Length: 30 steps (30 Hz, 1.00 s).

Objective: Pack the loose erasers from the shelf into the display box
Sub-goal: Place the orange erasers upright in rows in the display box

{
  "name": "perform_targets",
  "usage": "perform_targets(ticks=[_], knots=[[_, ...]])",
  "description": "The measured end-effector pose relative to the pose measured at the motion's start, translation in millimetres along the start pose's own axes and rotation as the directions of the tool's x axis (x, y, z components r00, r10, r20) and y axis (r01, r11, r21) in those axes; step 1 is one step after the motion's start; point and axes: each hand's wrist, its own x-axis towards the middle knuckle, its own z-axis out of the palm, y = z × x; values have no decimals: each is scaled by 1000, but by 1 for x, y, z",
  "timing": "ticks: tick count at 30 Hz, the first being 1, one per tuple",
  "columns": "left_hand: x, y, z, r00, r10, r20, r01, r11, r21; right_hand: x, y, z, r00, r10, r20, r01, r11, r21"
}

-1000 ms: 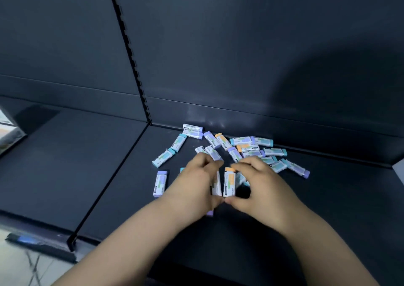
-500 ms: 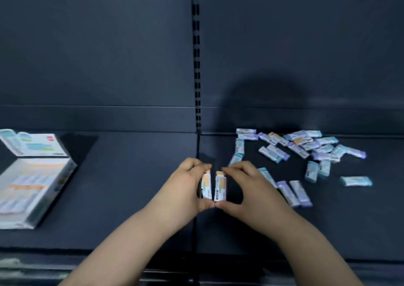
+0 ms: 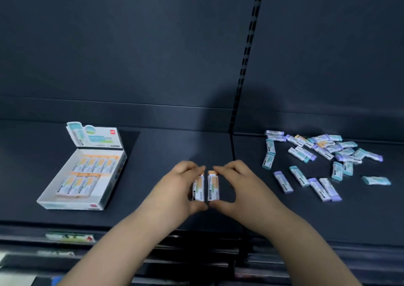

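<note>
left hand [image 3: 175, 189] pinches one orange eraser [image 3: 198, 188] | right hand [image 3: 238, 187] pinches second orange eraser [image 3: 213, 186] | display box [image 3: 72, 205] 9 o'clock: seven packed erasers [image 3: 87, 165] | loose erasers [image 3: 301, 153] 3 o'clock: count unclear

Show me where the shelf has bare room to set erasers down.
Bare shelf lies between the display box and the left hand, and behind it to the back wall. The box's front-right corner is unfilled. Beyond the right hand, loose erasers crowd the panel.
</note>
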Motion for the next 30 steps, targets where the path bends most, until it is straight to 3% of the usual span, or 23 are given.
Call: perform_targets(ticks=[11, 22, 30], knots=[[-39, -58, -44, 996, -88, -33, 90, 994, 56, 32, -62, 36, 993, -50, 106, 43, 997, 61], [-64, -205, -151, 995, -63, -76, 75, 983, 168, 119, -181, 136, 997, -32, 68, 32, 999, 8], [-64, -254, -175, 995, 17, 100, -35, 983, 178, 152, -208, 170, 978, 146, 150, -73, 910, -409]])
